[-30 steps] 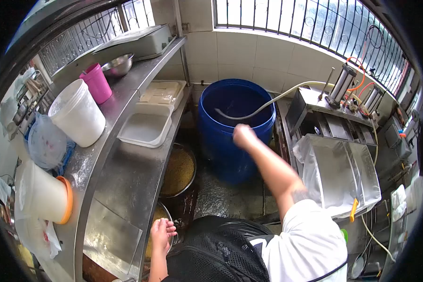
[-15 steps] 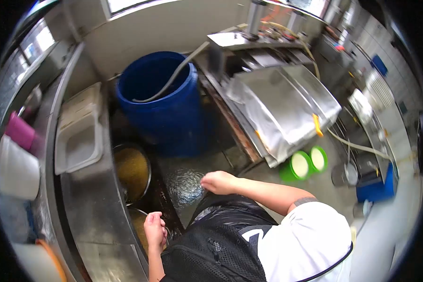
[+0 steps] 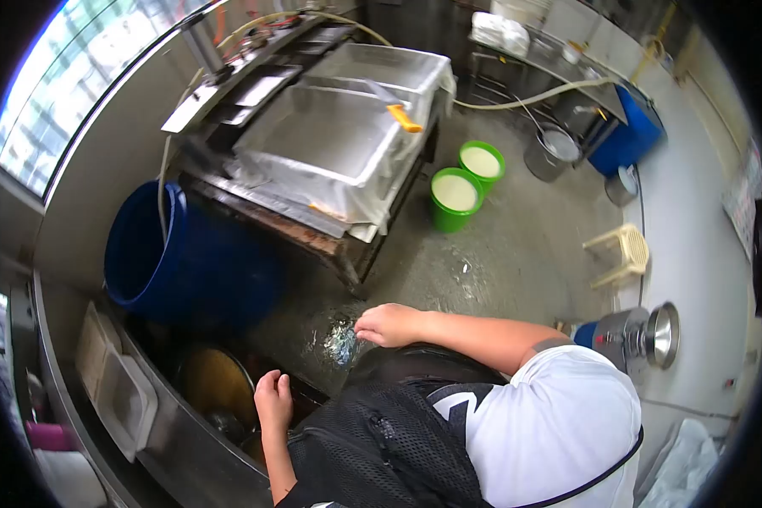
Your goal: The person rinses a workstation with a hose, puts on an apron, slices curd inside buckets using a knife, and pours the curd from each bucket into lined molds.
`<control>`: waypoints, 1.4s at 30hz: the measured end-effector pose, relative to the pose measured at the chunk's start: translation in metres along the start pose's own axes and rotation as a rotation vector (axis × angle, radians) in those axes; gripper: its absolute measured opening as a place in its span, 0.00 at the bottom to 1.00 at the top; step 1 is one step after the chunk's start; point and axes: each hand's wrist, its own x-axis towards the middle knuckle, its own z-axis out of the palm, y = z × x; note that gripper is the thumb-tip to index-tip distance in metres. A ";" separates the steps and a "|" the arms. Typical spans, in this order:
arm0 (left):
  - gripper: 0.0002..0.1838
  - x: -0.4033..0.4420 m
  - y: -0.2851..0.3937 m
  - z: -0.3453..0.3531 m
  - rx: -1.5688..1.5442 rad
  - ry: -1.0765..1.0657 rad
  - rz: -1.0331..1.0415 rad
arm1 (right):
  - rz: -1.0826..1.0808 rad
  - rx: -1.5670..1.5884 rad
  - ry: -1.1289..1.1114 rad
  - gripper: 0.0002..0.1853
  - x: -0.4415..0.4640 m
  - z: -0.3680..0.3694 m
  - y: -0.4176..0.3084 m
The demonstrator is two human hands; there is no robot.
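Observation:
My right hand is in front of my body over the wet floor, its fingers curled together; anything inside them is too small to make out. My left hand hangs beside the metal counter, fingers partly bent and thumb apart, with nothing seen in it. Nearest to it is a round pan with yellowish contents, low on the left. Behind the pan stands the blue barrel, a hose hanging into it.
Two green buckets of whitish liquid stand beside the cloth-lined trays on a bench. An orange-handled tool lies on a tray's edge. Farther right are a metal pot, a cream stool and a machine.
The view has swung right, bringing the stool and machine in. My right hand has come back from the barrel's rim to in front of my body.

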 end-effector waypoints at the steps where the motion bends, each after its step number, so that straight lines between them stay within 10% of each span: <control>1: 0.15 0.001 0.008 0.007 0.054 -0.022 0.043 | -0.014 0.024 0.035 0.14 -0.011 -0.006 0.004; 11: 0.19 -0.006 0.204 0.097 -0.383 -0.288 -0.084 | 0.447 -0.048 -0.045 0.21 -0.197 -0.059 0.119; 15: 0.22 -0.007 0.230 0.145 0.353 -0.454 0.366 | 0.784 -0.116 -0.420 0.25 -0.284 -0.096 0.142; 19: 0.25 0.004 0.279 0.189 -0.357 -0.841 -0.246 | 0.764 0.137 -0.103 0.27 -0.371 -0.114 0.159; 21: 0.25 0.013 0.278 0.219 -0.202 -0.829 -0.112 | 0.883 0.008 -0.086 0.28 -0.400 -0.126 0.154; 23: 0.23 0.019 0.302 0.238 1.018 -0.671 0.489 | 1.002 -0.118 -0.065 0.29 -0.429 -0.135 0.158; 24: 0.23 0.028 0.315 0.248 1.015 -0.675 0.493 | 0.992 -0.004 -0.029 0.29 -0.446 -0.140 0.164; 26: 0.24 0.050 0.336 0.264 0.179 -0.969 0.033 | 0.989 0.119 0.000 0.29 -0.470 -0.149 0.169; 28: 0.26 0.068 0.338 0.286 -0.299 -1.041 -0.175 | 1.099 1.040 0.495 0.27 -0.484 -0.163 0.166; 29: 0.26 0.077 0.334 0.298 -0.303 -1.044 -0.181 | 1.106 1.039 0.490 0.27 -0.491 -0.164 0.172; 31: 0.24 0.093 0.334 0.316 0.648 -0.668 0.660 | 1.268 -0.504 -0.025 0.24 -0.504 -0.151 0.186; 33: 0.24 0.121 0.360 0.342 0.407 -0.809 0.484 | 1.184 -0.301 0.034 0.19 -0.506 -0.150 0.222; 35: 0.24 0.125 0.421 0.336 0.051 -0.885 -0.010 | 1.220 0.720 0.602 0.17 -0.483 -0.165 0.222; 36: 0.22 0.142 0.394 0.365 0.233 -0.787 0.320 | 1.142 0.485 0.568 0.15 -0.473 -0.177 0.222; 39: 0.19 0.179 0.404 0.404 0.445 -0.844 0.421 | 0.898 -0.085 0.318 0.13 -0.464 -0.197 0.260; 42: 0.14 0.203 0.432 0.430 0.374 -0.902 0.405 | 0.912 0.054 0.311 0.12 -0.452 -0.249 0.278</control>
